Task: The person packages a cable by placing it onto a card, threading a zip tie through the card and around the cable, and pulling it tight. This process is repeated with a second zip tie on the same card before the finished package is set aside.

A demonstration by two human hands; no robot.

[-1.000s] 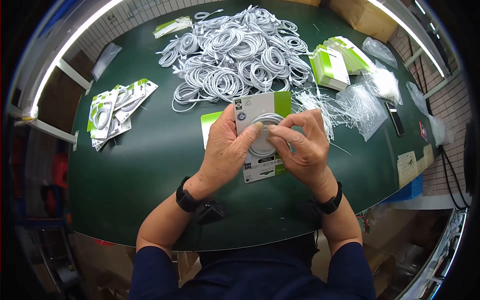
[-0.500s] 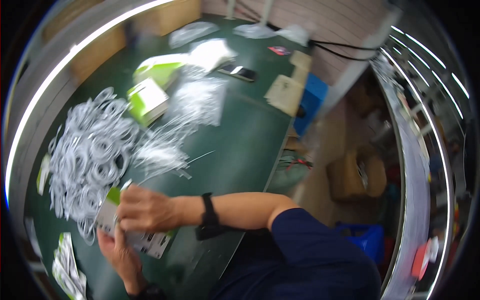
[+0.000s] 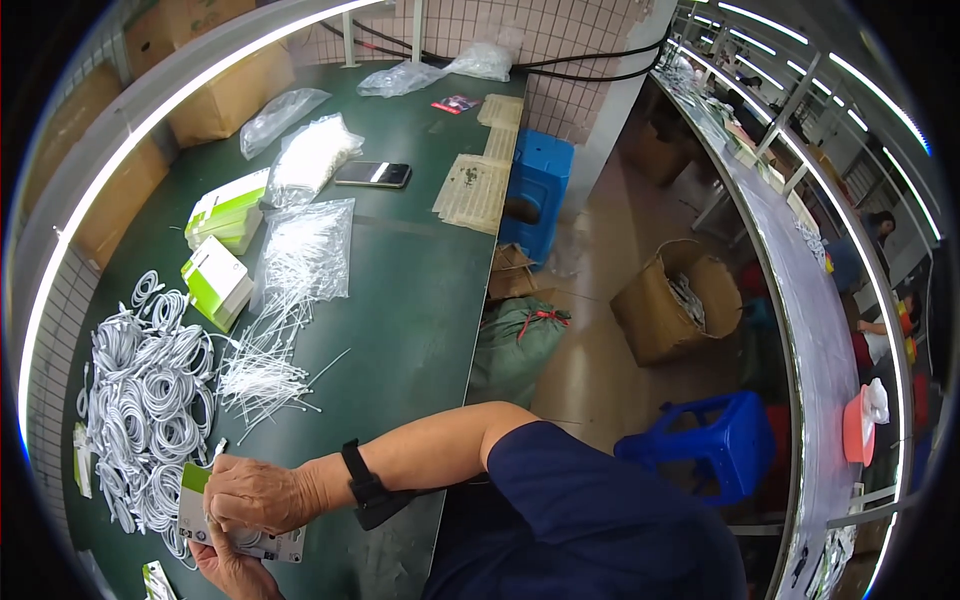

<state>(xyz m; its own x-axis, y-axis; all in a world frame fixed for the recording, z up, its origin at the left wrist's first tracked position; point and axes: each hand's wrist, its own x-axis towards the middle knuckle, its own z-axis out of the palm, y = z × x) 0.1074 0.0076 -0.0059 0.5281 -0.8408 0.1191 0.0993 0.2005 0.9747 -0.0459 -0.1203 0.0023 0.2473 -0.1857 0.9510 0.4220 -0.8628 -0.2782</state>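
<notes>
My left hand (image 3: 235,572) grips a flat green-and-white packaging card (image 3: 192,487) from below, at the table's near left. My right hand (image 3: 258,495), with a black band on its wrist, is closed over the front of this card. A white cable (image 3: 219,449) sticks out above the right hand's fingers, and part of its coil shows below them. The fingertips and most of the coil are hidden. Beside the hands lies a big heap of coiled white cables (image 3: 165,400). Loose white zip ties (image 3: 262,385) are spread just beyond.
Stacks of green-and-white cards (image 3: 218,280) and a clear bag of zip ties (image 3: 310,245) lie farther back. A phone (image 3: 373,175) rests on the green table (image 3: 400,270). To the right are a cardboard box (image 3: 650,315), a blue stool (image 3: 715,440) and a green sack (image 3: 520,345).
The view has swung, so the table's contents sit further left and lower. Both hands remain together on the card, with the right hand still over its front.
</notes>
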